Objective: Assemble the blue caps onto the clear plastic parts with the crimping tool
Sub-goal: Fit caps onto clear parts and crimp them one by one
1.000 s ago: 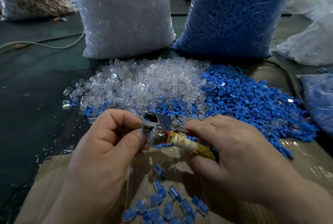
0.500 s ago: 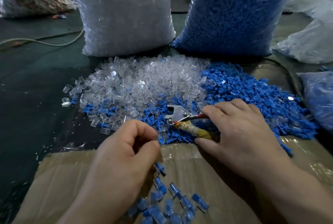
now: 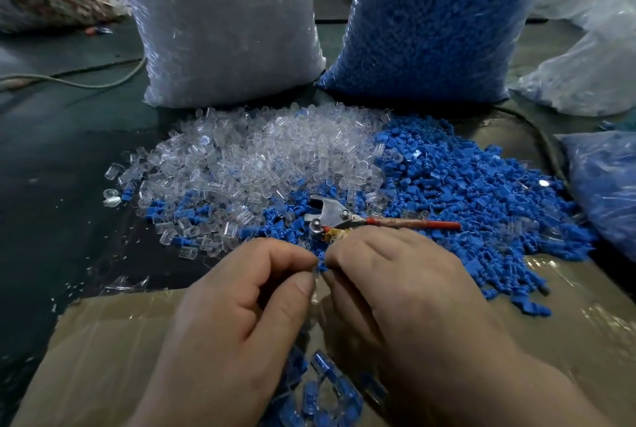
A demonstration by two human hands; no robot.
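Left grip (image 3: 241, 316) and right grip (image 3: 406, 296) pinch 1 blue cap (image 3: 321, 265) at frame centre for fitting; crimping tool (image 3: 339, 218) lies parked above.

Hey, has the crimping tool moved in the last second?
Yes. The crimping tool went from near the cardboard edge farther away, onto the blue caps, toward the blue bag.
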